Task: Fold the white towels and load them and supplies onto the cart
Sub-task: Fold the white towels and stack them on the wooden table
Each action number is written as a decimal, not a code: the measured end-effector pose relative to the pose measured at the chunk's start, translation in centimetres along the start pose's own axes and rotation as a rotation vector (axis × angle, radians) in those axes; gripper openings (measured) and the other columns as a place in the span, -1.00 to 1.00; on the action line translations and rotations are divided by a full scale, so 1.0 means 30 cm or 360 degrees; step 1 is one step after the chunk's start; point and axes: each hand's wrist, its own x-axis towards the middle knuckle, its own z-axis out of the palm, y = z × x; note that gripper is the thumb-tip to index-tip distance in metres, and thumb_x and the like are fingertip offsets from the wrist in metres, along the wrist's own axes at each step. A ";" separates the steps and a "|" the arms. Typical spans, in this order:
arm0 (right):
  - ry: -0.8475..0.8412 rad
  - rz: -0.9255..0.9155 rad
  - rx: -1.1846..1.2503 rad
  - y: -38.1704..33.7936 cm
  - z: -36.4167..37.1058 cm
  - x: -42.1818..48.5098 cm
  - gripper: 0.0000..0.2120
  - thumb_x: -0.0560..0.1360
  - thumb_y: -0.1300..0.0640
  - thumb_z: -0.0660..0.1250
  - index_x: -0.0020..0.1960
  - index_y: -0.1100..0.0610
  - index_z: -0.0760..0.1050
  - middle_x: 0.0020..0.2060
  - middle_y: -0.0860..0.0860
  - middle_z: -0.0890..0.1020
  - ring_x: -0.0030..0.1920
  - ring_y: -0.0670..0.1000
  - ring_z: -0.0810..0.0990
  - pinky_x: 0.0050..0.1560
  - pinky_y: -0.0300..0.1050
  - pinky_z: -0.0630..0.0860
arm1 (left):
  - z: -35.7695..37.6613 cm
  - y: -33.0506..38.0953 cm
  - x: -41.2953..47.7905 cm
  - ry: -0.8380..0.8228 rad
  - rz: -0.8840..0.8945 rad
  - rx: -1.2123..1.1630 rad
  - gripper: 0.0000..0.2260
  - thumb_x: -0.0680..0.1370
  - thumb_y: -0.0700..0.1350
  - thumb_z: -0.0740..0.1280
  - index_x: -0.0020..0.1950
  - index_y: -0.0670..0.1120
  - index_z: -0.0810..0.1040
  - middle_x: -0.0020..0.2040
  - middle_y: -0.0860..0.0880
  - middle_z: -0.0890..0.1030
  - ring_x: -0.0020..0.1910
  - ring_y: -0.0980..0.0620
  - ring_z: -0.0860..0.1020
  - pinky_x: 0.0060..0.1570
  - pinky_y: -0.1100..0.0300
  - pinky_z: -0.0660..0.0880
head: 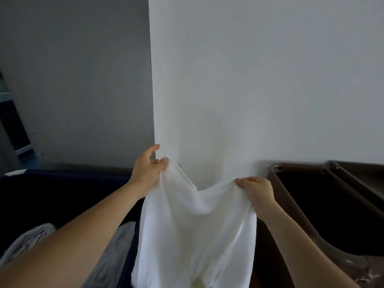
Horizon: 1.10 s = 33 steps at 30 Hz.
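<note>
a soft, limp white cloth towel [193, 231] hangs in front of a pale wall, its sagging top edge pinched at each corner by the left hand [146, 170] and right hand [256, 189], likely light and best held there.

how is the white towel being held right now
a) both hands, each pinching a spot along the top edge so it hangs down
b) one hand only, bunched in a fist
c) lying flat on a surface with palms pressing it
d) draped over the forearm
a: the left hand and right hand each pinch the top edge of the white towel, which sags between them and hangs down.
</note>
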 end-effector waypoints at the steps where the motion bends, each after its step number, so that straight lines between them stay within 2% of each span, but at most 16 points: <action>1: -0.0005 -0.0013 0.0000 -0.003 -0.001 0.001 -0.84 0.38 0.18 0.54 -0.36 0.11 0.64 -0.33 0.09 0.68 -0.26 0.10 0.64 -0.15 -0.02 0.60 | 0.002 0.005 0.004 -0.0049 -0.0049 -0.0023 -0.58 0.58 -0.14 0.37 0.44 -0.01 0.43 0.16 -0.10 0.59 0.15 -0.06 0.58 0.27 0.01 0.49; 3: 0.0023 -0.0020 0.0014 -0.003 -0.013 0.013 -0.86 0.39 0.18 0.53 -0.32 0.13 0.64 -0.33 0.06 0.68 -0.25 0.10 0.65 -0.18 -0.07 0.59 | -0.006 0.010 0.017 -0.0102 -0.0137 -0.0083 -0.62 0.60 -0.16 0.35 0.42 -0.17 0.47 0.28 -0.09 0.55 0.25 -0.06 0.54 0.36 -0.03 0.42; 5: 0.0060 -0.0004 0.0020 0.003 -0.032 0.024 -0.88 0.40 0.17 0.52 -0.30 0.14 0.65 -0.31 0.07 0.68 -0.22 0.12 0.66 -0.15 -0.05 0.61 | -0.026 0.007 0.029 -0.0057 -0.0150 0.0000 -0.74 0.63 -0.18 0.30 0.29 -0.25 0.56 0.24 -0.12 0.59 0.22 -0.08 0.56 0.34 -0.04 0.44; 8: 0.0088 0.0011 -0.0017 0.018 -0.051 0.035 -0.88 0.41 0.15 0.51 -0.28 0.12 0.65 -0.30 0.06 0.69 -0.20 0.13 0.66 -0.14 -0.03 0.61 | -0.055 0.001 0.048 0.0062 -0.0094 0.0368 -0.86 0.64 -0.19 0.20 0.01 -0.16 0.54 -0.02 -0.11 0.55 -0.07 -0.07 0.50 -0.02 0.12 0.46; 11: 0.0054 -0.0030 -0.0103 0.023 -0.060 0.039 -0.88 0.43 0.12 0.50 -0.27 0.10 0.65 -0.30 0.03 0.69 -0.19 0.11 0.66 -0.21 -0.09 0.57 | -0.092 -0.001 0.072 0.0293 -0.0063 0.0423 -0.78 0.62 -0.21 0.14 0.22 -0.10 0.47 0.01 -0.03 0.47 -0.19 0.05 0.43 -0.27 0.21 0.36; 14: -0.0038 -0.0082 -0.0202 0.012 -0.061 0.039 -0.86 0.44 0.11 0.49 -0.28 0.11 0.66 -0.34 0.02 0.69 -0.24 0.10 0.67 -0.20 -0.01 0.62 | -0.123 0.005 0.087 0.0300 0.0111 0.0273 -0.58 0.61 -0.25 0.11 0.39 0.11 0.43 0.05 0.14 0.47 -0.16 0.09 0.46 -0.17 0.18 0.46; 15: -0.0054 -0.0084 -0.0206 0.008 -0.061 0.039 -0.86 0.45 0.11 0.49 -0.27 0.12 0.67 -0.34 0.03 0.70 -0.25 0.10 0.67 -0.19 0.01 0.63 | -0.125 0.006 0.087 0.0253 0.0155 0.0250 -0.57 0.60 -0.26 0.10 0.31 0.15 0.51 0.03 0.15 0.52 -0.19 0.10 0.46 -0.21 0.20 0.46; 17: -0.0065 -0.0076 -0.0199 -0.001 -0.060 0.040 -0.85 0.46 0.12 0.48 -0.27 0.14 0.66 -0.33 0.06 0.70 -0.27 0.10 0.67 -0.20 0.01 0.63 | -0.118 0.005 0.080 0.0256 0.0185 0.0277 -0.61 0.60 -0.27 0.11 -0.01 0.11 0.65 -0.06 0.14 0.61 -0.26 0.14 0.46 -0.37 0.29 0.42; 19: -0.0066 -0.0048 -0.0159 -0.005 -0.055 0.036 -0.84 0.46 0.13 0.47 -0.26 0.16 0.66 -0.33 0.07 0.70 -0.29 0.09 0.66 -0.27 -0.06 0.61 | -0.103 0.007 0.064 0.0289 0.0174 0.0327 -0.63 0.61 -0.25 0.13 -0.15 0.07 0.65 -0.10 0.15 0.62 -0.22 0.15 0.48 -0.34 0.27 0.41; 22: -0.0104 -0.0051 -0.0148 -0.014 -0.034 0.020 -0.83 0.47 0.14 0.46 -0.25 0.20 0.65 -0.32 0.08 0.69 -0.28 0.07 0.64 -0.29 -0.09 0.58 | -0.060 0.012 0.042 0.0204 0.0146 0.0319 -0.68 0.61 -0.22 0.14 -0.09 0.01 0.66 -0.06 0.08 0.62 -0.20 0.17 0.48 -0.27 0.31 0.40; 24: -0.0133 -0.0082 -0.0153 -0.025 -0.014 0.006 -0.84 0.47 0.14 0.47 -0.24 0.20 0.65 -0.30 0.09 0.69 -0.28 0.06 0.63 -0.23 -0.06 0.58 | -0.025 0.020 0.026 0.0109 0.0102 0.0248 -0.75 0.59 -0.17 0.20 -0.07 0.01 0.67 -0.06 0.03 0.63 -0.20 0.15 0.50 -0.33 0.25 0.41; 26: -0.0153 -0.0112 -0.0153 -0.037 0.001 -0.007 -0.86 0.46 0.14 0.47 -0.24 0.18 0.65 -0.28 0.08 0.69 -0.27 0.05 0.62 -0.21 -0.08 0.59 | 0.005 0.022 0.009 -0.0009 0.0134 0.0249 -0.83 0.58 -0.15 0.29 -0.06 0.04 0.66 -0.04 0.09 0.64 -0.17 0.22 0.55 -0.38 0.30 0.47; 29: -0.0163 -0.0169 -0.0156 -0.051 0.012 -0.022 -0.87 0.46 0.14 0.48 -0.24 0.16 0.65 -0.37 -0.01 0.65 -0.36 -0.05 0.58 -0.39 -0.26 0.52 | 0.036 0.020 -0.008 -0.0186 0.0327 0.0328 -0.83 0.61 -0.15 0.33 0.15 0.00 0.65 0.03 0.14 0.64 -0.02 0.35 0.58 -0.15 0.53 0.45; 31: -0.0182 -0.0199 -0.0142 -0.057 0.016 -0.037 -0.87 0.45 0.14 0.48 -0.26 0.15 0.65 -0.44 -0.07 0.62 -0.44 -0.14 0.55 -0.47 -0.33 0.47 | 0.046 0.027 -0.018 -0.0269 0.0371 0.0353 -0.64 0.63 -0.13 0.31 0.43 0.04 0.46 -0.16 0.10 0.58 -0.05 0.16 0.60 -0.04 0.50 0.43; 32: -0.0203 -0.0209 -0.0137 -0.059 0.017 -0.042 -0.87 0.45 0.14 0.48 -0.26 0.13 0.65 -0.43 -0.08 0.62 -0.43 -0.14 0.55 -0.44 -0.31 0.49 | 0.052 0.029 -0.019 -0.0296 0.0349 0.0391 -0.51 0.63 -0.12 0.30 0.54 0.09 0.28 -0.26 -0.02 0.50 -0.13 0.08 0.55 -0.05 0.45 0.43; 33: -0.0223 -0.0217 -0.0140 -0.061 0.018 -0.047 -0.87 0.45 0.14 0.48 -0.26 0.12 0.65 -0.41 -0.06 0.64 -0.38 -0.11 0.57 -0.37 -0.25 0.52 | 0.058 0.031 -0.019 -0.0319 0.0285 0.0420 -0.40 0.62 -0.10 0.31 0.59 0.12 0.11 -0.26 -0.12 0.46 -0.14 0.02 0.52 -0.08 0.39 0.42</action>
